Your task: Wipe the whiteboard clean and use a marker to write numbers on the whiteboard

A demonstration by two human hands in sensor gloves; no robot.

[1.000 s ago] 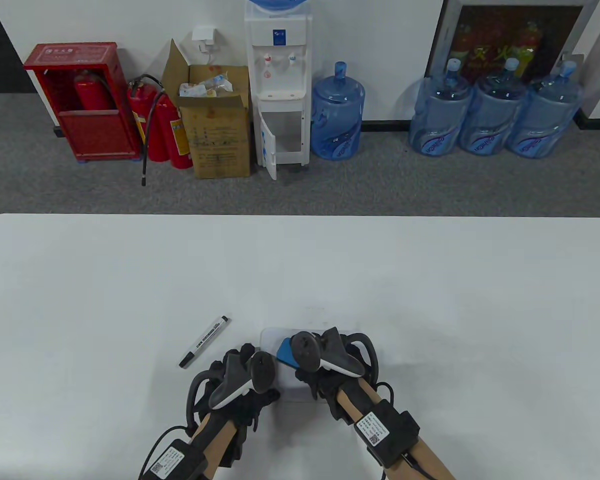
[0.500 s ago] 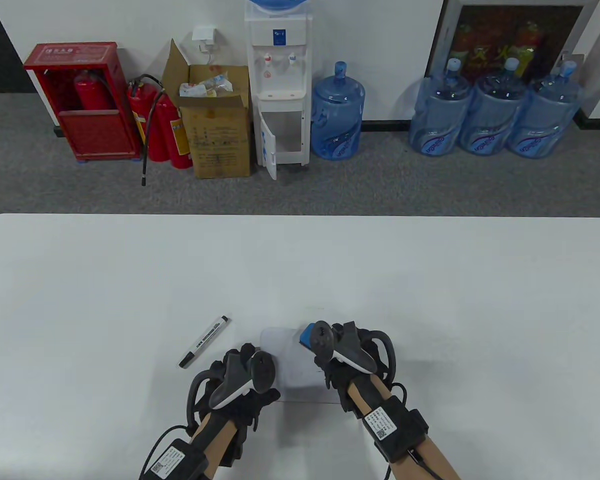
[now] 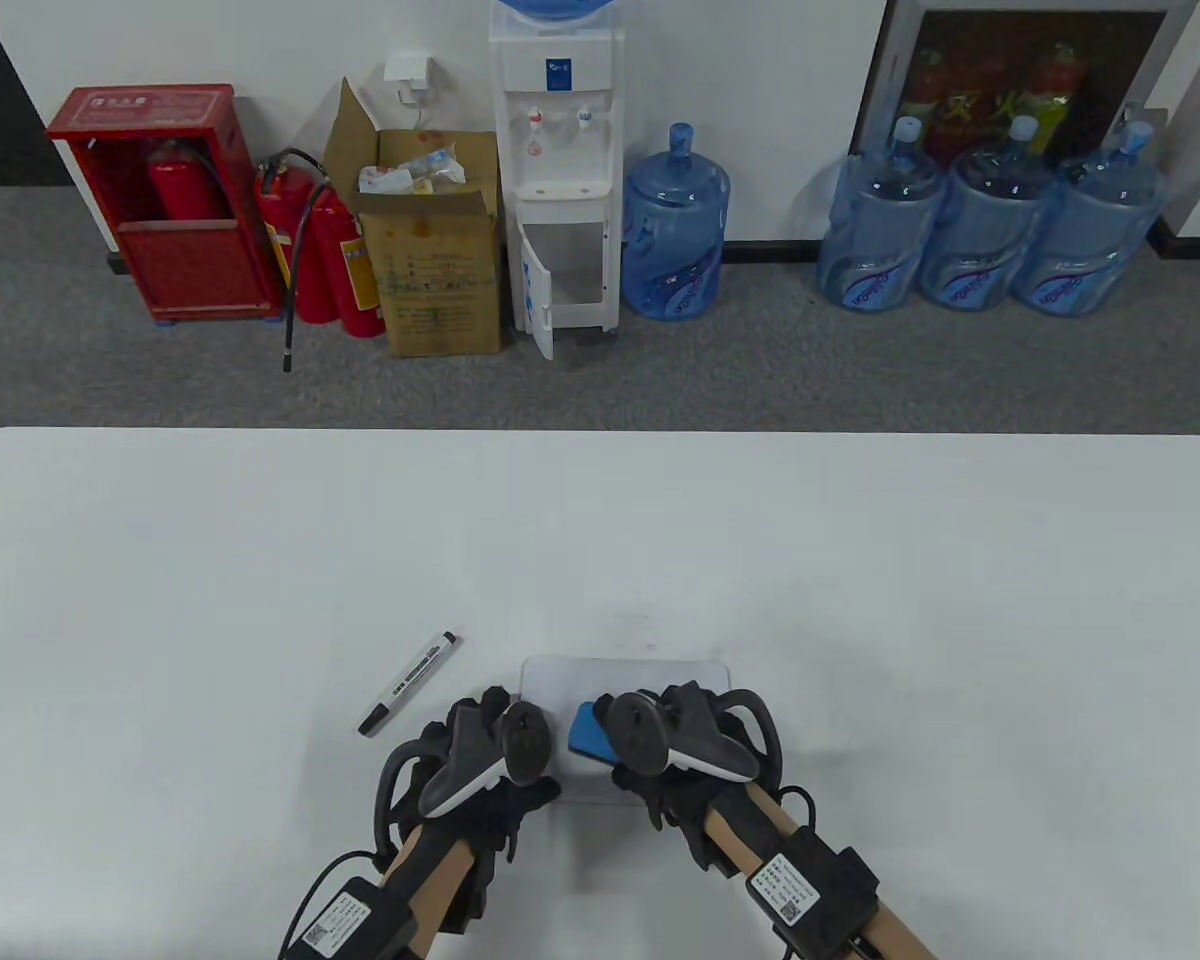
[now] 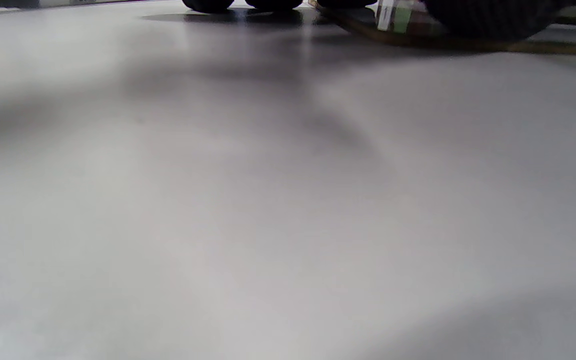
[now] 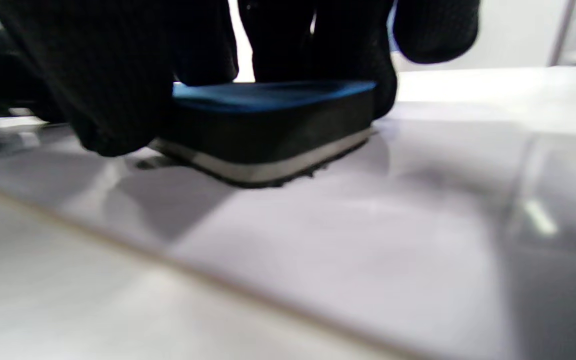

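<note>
Here my right hand (image 3: 690, 745) clamps the blue-backed black felt eraser (image 5: 268, 127) flat on the small white whiteboard (image 3: 625, 675) to wipe, my left hand (image 3: 480, 750), grip unclear, steadying its edge.

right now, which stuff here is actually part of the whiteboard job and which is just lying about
In use:
- whiteboard, steadied by the left hand
- blue eraser, gripped by the right hand and flat on the board
- marker, capped, lying on the table

Lying about:
- water dispenser
- water jugs
- cardboard box
- fire extinguishers
</note>
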